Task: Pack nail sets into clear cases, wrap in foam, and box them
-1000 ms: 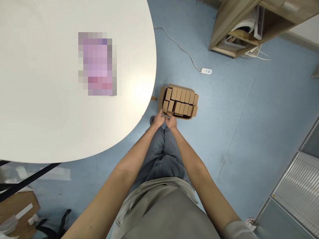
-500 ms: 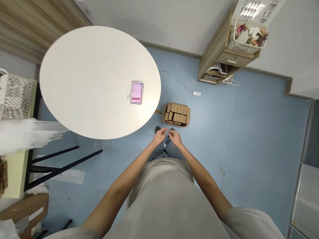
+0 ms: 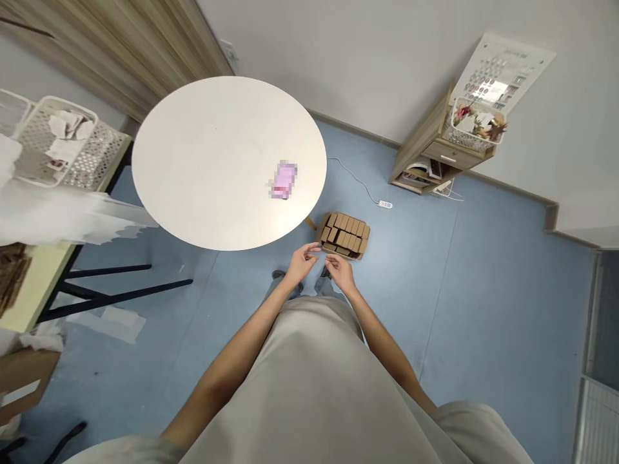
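Note:
In front of my body, above my feet, my left hand (image 3: 302, 262) is open, its thumb and fingers curved and apart. My right hand (image 3: 341, 271) is close beside it, fingers bent loosely and pointing toward the left hand. I make out nothing held in either one. Just beyond both hands, an open cardboard box (image 3: 319, 233) stands on the floor, filled with rows of small brown cartons (image 3: 349, 225). The hands look apart from it.
A round white table (image 3: 207, 167) stands at the front left, with a blurred pink item (image 3: 284, 180) on it. A white power strip (image 3: 385, 204) with its cord lies on the floor. A wooden cabinet (image 3: 420, 151) bears a basket (image 3: 471, 138). Dark table legs (image 3: 130, 291) stand at left.
My hands have moved a little apart, and the left hand's fingers have spread. My view has shifted, and my feet now show farther apart beneath my hands.

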{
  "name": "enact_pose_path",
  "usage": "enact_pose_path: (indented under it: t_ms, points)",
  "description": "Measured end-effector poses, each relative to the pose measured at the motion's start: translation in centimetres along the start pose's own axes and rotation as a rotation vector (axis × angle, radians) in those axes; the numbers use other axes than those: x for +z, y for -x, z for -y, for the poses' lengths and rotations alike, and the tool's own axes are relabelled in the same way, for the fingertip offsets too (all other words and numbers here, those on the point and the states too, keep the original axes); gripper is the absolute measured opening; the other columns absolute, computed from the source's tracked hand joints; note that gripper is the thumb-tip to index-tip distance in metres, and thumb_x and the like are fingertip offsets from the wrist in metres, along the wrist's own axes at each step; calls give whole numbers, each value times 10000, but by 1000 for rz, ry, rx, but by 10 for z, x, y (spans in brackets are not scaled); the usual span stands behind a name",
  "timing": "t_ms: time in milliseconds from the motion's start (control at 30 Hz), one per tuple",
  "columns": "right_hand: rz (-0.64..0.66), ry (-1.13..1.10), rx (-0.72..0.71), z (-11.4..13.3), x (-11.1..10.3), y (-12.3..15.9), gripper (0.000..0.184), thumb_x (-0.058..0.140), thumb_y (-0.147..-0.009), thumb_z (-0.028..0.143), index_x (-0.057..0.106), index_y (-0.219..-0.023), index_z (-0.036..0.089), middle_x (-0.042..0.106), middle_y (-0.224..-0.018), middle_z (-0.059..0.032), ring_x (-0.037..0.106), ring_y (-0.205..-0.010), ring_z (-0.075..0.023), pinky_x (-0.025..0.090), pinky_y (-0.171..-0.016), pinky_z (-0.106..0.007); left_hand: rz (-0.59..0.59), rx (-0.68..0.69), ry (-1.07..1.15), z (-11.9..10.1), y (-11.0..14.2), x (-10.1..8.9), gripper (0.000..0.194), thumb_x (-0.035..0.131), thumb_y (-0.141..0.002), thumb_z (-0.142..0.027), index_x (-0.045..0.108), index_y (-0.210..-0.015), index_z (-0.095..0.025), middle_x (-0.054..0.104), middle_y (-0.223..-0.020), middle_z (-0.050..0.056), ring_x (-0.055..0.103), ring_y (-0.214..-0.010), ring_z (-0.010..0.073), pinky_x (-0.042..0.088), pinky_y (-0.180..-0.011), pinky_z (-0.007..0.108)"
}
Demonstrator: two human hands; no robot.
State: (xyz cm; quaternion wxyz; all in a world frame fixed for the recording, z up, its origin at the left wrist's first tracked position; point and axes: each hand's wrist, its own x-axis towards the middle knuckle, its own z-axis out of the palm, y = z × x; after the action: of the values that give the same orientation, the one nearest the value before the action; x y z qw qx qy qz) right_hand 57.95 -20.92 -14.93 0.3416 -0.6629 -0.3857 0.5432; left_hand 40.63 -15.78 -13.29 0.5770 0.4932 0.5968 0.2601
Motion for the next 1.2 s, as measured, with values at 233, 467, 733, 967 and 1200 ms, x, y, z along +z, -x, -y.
enact_pose_path:
  t_ms: [233, 467, 733, 967, 1200]
  points:
    - [41, -16, -107, 34, 17, 8, 342, 728, -912, 462, 799, -1131, 210, 830, -1160, -115, 798, -1054, -283, 631, -1009, -442, -88, 85, 44, -22, 12, -26, 559, 607, -748, -181, 749, -1289, -167, 815, -1124, 93, 684, -770, 164, 571, -764, 304]
    - [85, 11, -209, 86, 72, 21, 388, 736, -899, 494, 792, -1151, 204, 821, -1184, -131, 790, -1108, -299, 629, -1030, -455, -159, 145, 152, -34, 40, -95, 576, 584, -748, -201, 758, -1295, -160, 809, -1114, 82, 625, -707, 144, 533, -696, 287]
    - [175, 91, -309, 135, 179, 42, 418, 726, -903, 518, 785, -1158, 192, 814, -1219, -152, 780, -1124, -311, 627, -1031, -470, -355, 196, 306, -30, 84, -226, 541, 587, -745, -184, 773, -1253, -182, 805, -1118, 82, 631, -720, 139, 527, -693, 280]
    - [217, 127, -338, 170, 284, 50, 439, 733, -891, 518, 783, -1168, 182, 822, -1196, -151, 775, -1138, -311, 610, -1068, -485, -581, 183, 433, -2, 134, -332, 507, 582, -775, -183, 770, -1246, -189, 794, -1136, 88, 644, -772, 151, 552, -747, 299]
    - [324, 200, -342, 205, 363, 43, 438, 737, -896, 524, 785, -1170, 186, 819, -1216, -146, 773, -1147, -306, 614, -1063, -476, -747, 105, 552, 28, 161, -403, 493, 590, -803, -203, 766, -1263, -200, 789, -1190, 102, 706, -972, 204, 585, -845, 333]
